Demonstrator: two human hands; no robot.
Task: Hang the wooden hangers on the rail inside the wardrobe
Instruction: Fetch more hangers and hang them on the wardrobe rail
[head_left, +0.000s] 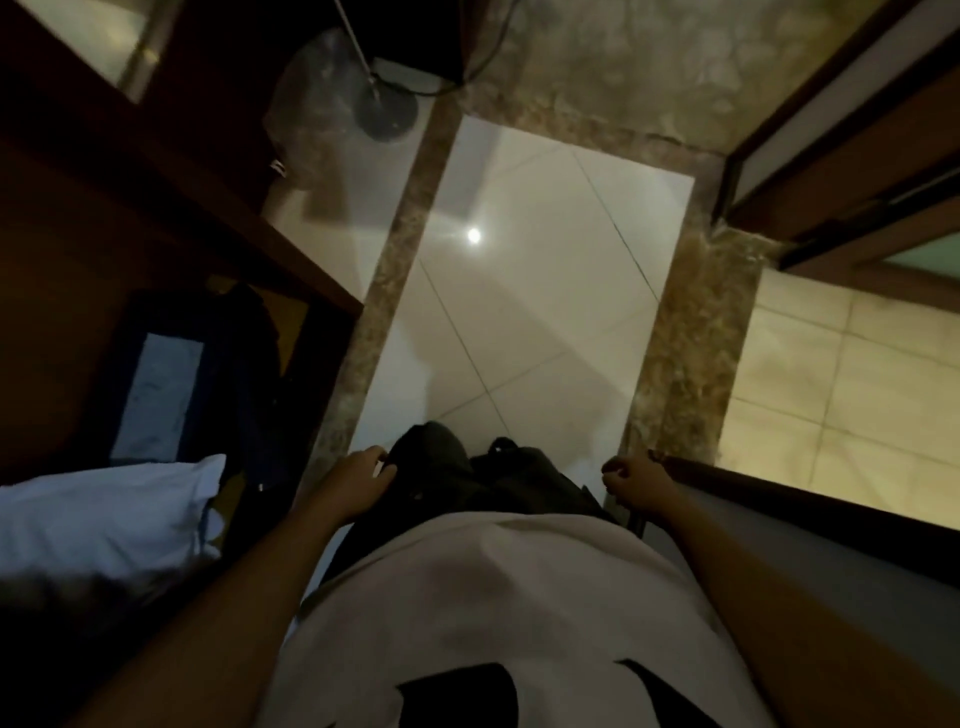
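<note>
Currently looking straight down, both arms hanging at sides.

L hand (363, 478): fingers loosely curled, relaxed, knuckles fwd. Sits just beside the dark trousers (441, 467), at the thigh; contact w/ the cloth can't be confirmed. No item made out in it.

R hand (631, 480): fingers curled tighter, fist-like. It's at the near end of a dark wood door edge (753, 488). Thin dark bar (638, 522) runs just below the hand. Can't tell if the fingers close on anything or only lie beside the edge (dim, small).

Hangers: can't locate in this view. Rail likewise.

Wardrobe (156, 218): on L, dark wood, open side facing the floor strip. Inside, low down: dark bag or clothing (244, 364) w/ a pale blue panel (156, 395).

Other: white pillow (104, 519) at lower L, just in front of the wardrobe. White shirt (493, 597) fills bottom centre. Pale floor tiles (519, 312) ahead w/ a round light glare (474, 235), brown marble border (395, 270) along both sides. Round lamp base (387, 111) at top, cable trailing off it.
</note>
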